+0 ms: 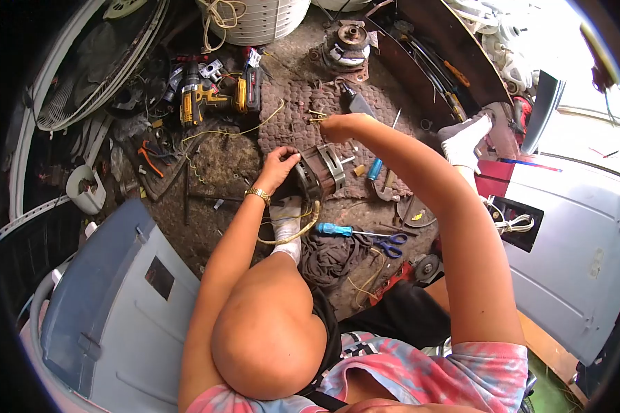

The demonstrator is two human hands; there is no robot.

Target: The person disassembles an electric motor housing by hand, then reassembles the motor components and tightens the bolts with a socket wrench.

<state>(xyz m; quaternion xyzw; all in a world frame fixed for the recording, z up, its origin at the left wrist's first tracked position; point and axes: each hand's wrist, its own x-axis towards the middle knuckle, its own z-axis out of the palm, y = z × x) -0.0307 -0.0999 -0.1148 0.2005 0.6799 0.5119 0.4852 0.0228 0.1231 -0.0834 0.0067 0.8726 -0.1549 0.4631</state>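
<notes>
A metal motor (322, 172) with a silver bracket stands on the woven brown mat (289, 110) in front of the left foot. My left hand (280, 169) is at the motor's left side, its thumb and fingers pinched together near the rim; whatever is between them is too small to make out. Just above the motor, my right hand (334, 129) is bent inward with its fingers curled, beside several brass-coloured screws (317, 115) on the mat. The right fingertips are mostly hidden. A pale wire sleeve (308, 226) curves down from the motor.
A yellow drill (198, 100) and orange-handled pliers (147, 157) lie at left. Near the foot are a blue screwdriver (334, 229), blue scissors (393, 246) and dark cloth (327, 258). Another motor (348, 49) stands at the back, beside a white basket (265, 20). Grey panels flank both sides.
</notes>
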